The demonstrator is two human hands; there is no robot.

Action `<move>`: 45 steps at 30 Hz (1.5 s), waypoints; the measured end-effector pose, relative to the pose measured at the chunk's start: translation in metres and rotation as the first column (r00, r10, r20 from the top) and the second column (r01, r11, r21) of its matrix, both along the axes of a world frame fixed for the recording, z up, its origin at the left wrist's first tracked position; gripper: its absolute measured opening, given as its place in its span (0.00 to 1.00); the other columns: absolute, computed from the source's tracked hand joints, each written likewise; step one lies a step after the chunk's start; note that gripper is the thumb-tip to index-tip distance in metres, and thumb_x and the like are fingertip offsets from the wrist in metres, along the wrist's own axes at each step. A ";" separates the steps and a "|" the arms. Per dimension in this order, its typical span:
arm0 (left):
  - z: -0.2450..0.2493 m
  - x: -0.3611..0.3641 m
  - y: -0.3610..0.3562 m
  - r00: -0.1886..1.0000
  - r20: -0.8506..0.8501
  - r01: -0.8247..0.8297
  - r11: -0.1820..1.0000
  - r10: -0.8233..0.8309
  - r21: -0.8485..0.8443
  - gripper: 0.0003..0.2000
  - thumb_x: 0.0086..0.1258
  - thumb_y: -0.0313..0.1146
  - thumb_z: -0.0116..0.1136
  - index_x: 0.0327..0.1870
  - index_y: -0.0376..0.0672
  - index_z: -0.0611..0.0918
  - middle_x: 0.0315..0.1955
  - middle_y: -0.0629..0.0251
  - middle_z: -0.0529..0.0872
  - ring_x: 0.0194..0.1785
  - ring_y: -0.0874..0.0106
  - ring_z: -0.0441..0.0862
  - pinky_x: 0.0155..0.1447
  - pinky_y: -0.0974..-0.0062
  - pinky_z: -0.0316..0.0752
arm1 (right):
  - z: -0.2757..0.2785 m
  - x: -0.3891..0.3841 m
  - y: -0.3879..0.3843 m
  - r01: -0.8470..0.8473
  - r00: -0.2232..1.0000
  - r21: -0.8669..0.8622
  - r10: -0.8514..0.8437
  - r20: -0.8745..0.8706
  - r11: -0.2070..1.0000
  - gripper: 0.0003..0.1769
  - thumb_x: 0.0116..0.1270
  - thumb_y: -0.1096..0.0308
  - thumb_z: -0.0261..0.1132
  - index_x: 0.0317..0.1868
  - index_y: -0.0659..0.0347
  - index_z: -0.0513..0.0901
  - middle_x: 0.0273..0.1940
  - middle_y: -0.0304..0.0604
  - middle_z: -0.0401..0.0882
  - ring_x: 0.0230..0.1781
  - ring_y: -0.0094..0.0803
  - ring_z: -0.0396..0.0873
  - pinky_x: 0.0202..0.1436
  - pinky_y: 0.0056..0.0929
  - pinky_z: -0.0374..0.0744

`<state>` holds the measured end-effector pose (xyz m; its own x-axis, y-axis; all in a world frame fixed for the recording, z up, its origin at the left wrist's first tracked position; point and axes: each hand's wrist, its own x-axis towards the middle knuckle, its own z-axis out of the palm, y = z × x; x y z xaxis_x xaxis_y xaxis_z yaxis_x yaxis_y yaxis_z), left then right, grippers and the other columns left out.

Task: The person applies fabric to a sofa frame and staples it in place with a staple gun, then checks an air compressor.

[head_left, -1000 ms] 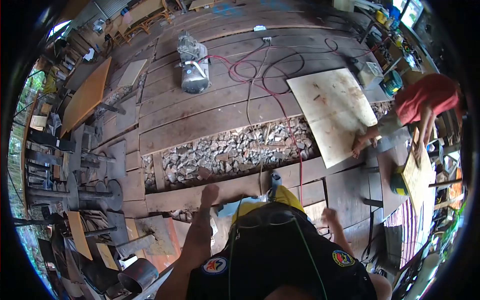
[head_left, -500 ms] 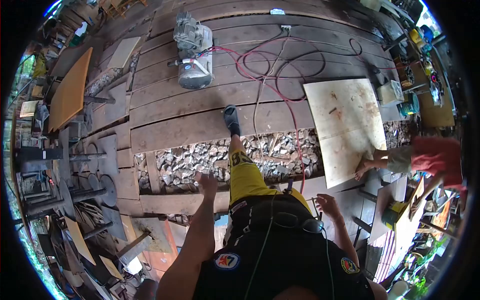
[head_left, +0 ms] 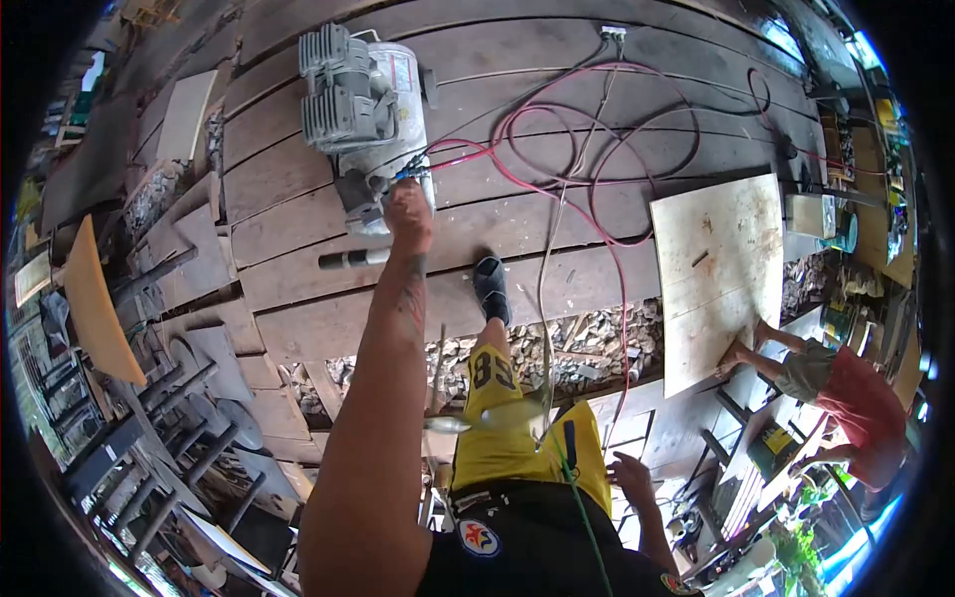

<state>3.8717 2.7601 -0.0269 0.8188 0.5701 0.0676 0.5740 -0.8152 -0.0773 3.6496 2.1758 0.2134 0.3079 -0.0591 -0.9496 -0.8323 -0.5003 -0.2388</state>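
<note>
My left hand (head_left: pixel 408 214) is stretched forward to the hose fittings of the air compressor (head_left: pixel 398 114). Its fingers are curled at a small blue part (head_left: pixel 403 176) beside the hose end; what they close on is hidden. The compressor has a grey finned motor (head_left: pixel 343 90) on a pale tank, and its black-gripped handle (head_left: pixel 343 260) points toward me. A red air hose (head_left: pixel 547 185) runs from the fittings in loops over the boards. My right hand (head_left: pixel 634 478) hangs by my yellow shorts, fingers apart, holding nothing.
Loose stones (head_left: pixel 587 348) fill a gap in the plank floor under my front leg. A stained plywood sheet (head_left: pixel 721 289) lies at right, with another person (head_left: pixel 856 398) at its edge. Metal stands (head_left: pixel 204 408) crowd the left. A socket (head_left: pixel 614 32) trails cords.
My left hand has reached forward from beside my leg to the compressor's fittings. I have leaned closer, so the compressor looks larger. The person at right has bent toward the plywood.
</note>
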 end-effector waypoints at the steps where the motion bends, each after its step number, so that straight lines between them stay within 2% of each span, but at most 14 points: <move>1: -0.012 0.005 0.010 1.000 -0.014 0.004 1.000 -0.004 -0.011 0.03 0.66 0.28 0.56 0.33 0.43 0.81 0.26 0.61 0.86 0.30 0.64 0.88 0.32 0.68 0.84 | 0.005 -0.007 0.000 0.014 1.000 -0.036 -0.014 -0.003 0.999 0.24 0.69 0.67 0.61 0.62 0.71 0.75 0.41 0.47 0.85 0.37 0.29 0.84 0.41 0.25 0.82; 6: -0.055 0.014 0.033 0.987 -0.063 0.152 0.983 -0.146 0.104 0.08 0.63 0.27 0.56 0.23 0.48 0.81 0.18 0.66 0.83 0.26 0.70 0.87 0.27 0.73 0.81 | 0.020 -0.001 0.014 0.083 0.991 -0.202 -0.103 -0.089 0.976 0.23 0.69 0.66 0.63 0.61 0.69 0.76 0.40 0.46 0.85 0.34 0.29 0.84 0.36 0.25 0.82; 11: -0.068 0.011 0.043 0.947 -0.153 0.294 0.954 -0.282 0.061 0.06 0.65 0.31 0.57 0.26 0.48 0.83 0.22 0.66 0.85 0.27 0.71 0.87 0.29 0.73 0.82 | 0.017 0.028 0.043 0.156 0.986 -0.136 -0.161 -0.032 0.978 0.23 0.76 0.60 0.58 0.63 0.68 0.75 0.42 0.50 0.84 0.38 0.33 0.86 0.41 0.29 0.85; 13: -0.073 0.014 0.049 0.932 -0.162 0.325 0.945 -0.325 -0.028 0.05 0.66 0.32 0.57 0.29 0.47 0.83 0.24 0.65 0.86 0.29 0.70 0.87 0.31 0.73 0.83 | 0.013 0.041 0.058 0.205 0.978 -0.126 -0.209 -0.020 0.971 0.22 0.75 0.62 0.58 0.62 0.68 0.76 0.43 0.50 0.84 0.38 0.33 0.85 0.42 0.29 0.85; 17: -0.084 0.011 0.050 0.914 -0.240 0.340 0.940 -0.327 0.017 0.04 0.65 0.30 0.58 0.29 0.44 0.82 0.24 0.64 0.85 0.28 0.70 0.87 0.32 0.76 0.82 | 0.008 0.059 0.080 0.213 0.975 -0.129 -0.220 -0.043 0.969 0.22 0.73 0.65 0.60 0.63 0.68 0.76 0.43 0.51 0.85 0.38 0.31 0.86 0.43 0.28 0.85; 20: -0.075 0.009 0.052 0.900 -0.325 0.320 0.947 -0.291 0.038 0.10 0.69 0.32 0.54 0.27 0.44 0.84 0.23 0.59 0.87 0.28 0.62 0.87 0.35 0.68 0.83 | 0.008 0.060 0.085 0.218 0.973 -0.158 -0.226 -0.036 0.963 0.22 0.72 0.65 0.60 0.63 0.65 0.77 0.42 0.48 0.86 0.38 0.31 0.86 0.44 0.29 0.85; 23: -0.069 0.013 0.046 0.931 -0.230 0.261 0.957 -0.284 -0.126 0.08 0.67 0.30 0.54 0.29 0.42 0.84 0.28 0.57 0.88 0.32 0.60 0.88 0.38 0.65 0.84 | 0.010 0.055 0.078 0.238 0.970 -0.157 -0.243 -0.014 0.958 0.21 0.73 0.65 0.58 0.62 0.66 0.76 0.42 0.47 0.85 0.37 0.31 0.85 0.41 0.27 0.85; 25: -0.071 0.011 0.038 0.963 -0.266 -0.090 0.975 0.034 -0.203 0.06 0.66 0.30 0.55 0.34 0.40 0.83 0.34 0.55 0.87 0.37 0.58 0.88 0.41 0.64 0.84 | 0.011 0.053 0.076 0.245 0.967 -0.179 -0.253 -0.023 0.953 0.21 0.73 0.65 0.58 0.63 0.66 0.75 0.41 0.47 0.85 0.36 0.31 0.85 0.41 0.28 0.85; 27: -0.104 -0.008 0.047 0.983 -0.182 -0.062 0.972 0.020 -0.228 0.07 0.65 0.32 0.58 0.39 0.39 0.80 0.37 0.53 0.85 0.41 0.55 0.86 0.46 0.62 0.82 | 0.012 0.052 0.075 0.235 0.967 -0.214 -0.250 -0.044 0.948 0.21 0.73 0.65 0.57 0.63 0.64 0.76 0.41 0.46 0.85 0.37 0.32 0.85 0.41 0.29 0.85; 28: -0.097 -0.004 0.037 0.977 -0.141 -0.191 0.944 0.158 -0.269 0.08 0.64 0.33 0.59 0.40 0.39 0.79 0.38 0.52 0.85 0.42 0.55 0.86 0.47 0.62 0.81 | 0.011 0.051 0.074 0.228 0.969 -0.208 -0.243 -0.051 0.951 0.21 0.73 0.65 0.57 0.63 0.64 0.76 0.41 0.46 0.85 0.37 0.32 0.85 0.41 0.29 0.85; 32: -0.106 -0.012 0.036 0.997 0.043 -0.049 0.973 0.060 -0.225 0.09 0.63 0.33 0.62 0.38 0.38 0.78 0.37 0.51 0.85 0.42 0.55 0.86 0.47 0.62 0.81 | 0.009 0.046 0.067 0.235 0.967 -0.206 -0.251 -0.054 0.950 0.20 0.74 0.64 0.57 0.62 0.62 0.78 0.42 0.46 0.84 0.37 0.33 0.86 0.41 0.30 0.85; 34: -0.069 0.008 0.024 0.975 -0.149 -0.204 0.938 0.168 -0.280 0.11 0.64 0.34 0.63 0.40 0.37 0.77 0.37 0.49 0.85 0.42 0.53 0.87 0.46 0.61 0.83 | 0.008 0.049 0.068 0.254 0.962 -0.216 -0.269 -0.042 0.943 0.20 0.74 0.63 0.58 0.62 0.61 0.78 0.43 0.46 0.84 0.37 0.33 0.86 0.41 0.30 0.85; 37: -0.059 0.015 0.019 0.933 -0.204 -0.351 0.879 0.297 -0.324 0.14 0.64 0.35 0.64 0.42 0.36 0.76 0.38 0.47 0.85 0.42 0.52 0.87 0.46 0.59 0.83 | 0.006 0.049 0.065 0.335 0.939 -0.176 -0.344 -0.021 0.926 0.21 0.74 0.60 0.59 0.62 0.61 0.77 0.43 0.47 0.84 0.37 0.34 0.86 0.41 0.31 0.85; 45: -0.057 0.017 0.016 0.927 -0.128 -0.373 0.836 0.352 -0.403 0.16 0.65 0.37 0.65 0.43 0.34 0.75 0.37 0.45 0.85 0.41 0.50 0.87 0.44 0.57 0.83 | 0.005 0.041 0.068 0.348 0.930 -0.231 -0.366 -0.039 0.908 0.22 0.73 0.60 0.61 0.64 0.61 0.76 0.42 0.45 0.84 0.36 0.32 0.85 0.41 0.30 0.84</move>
<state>3.8889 2.7764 -0.0840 0.5443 0.7930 -0.2736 0.8388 -0.5120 0.1851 3.6910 2.2440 0.2184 0.1513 -0.3578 -0.9215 -0.9767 -0.1979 -0.0835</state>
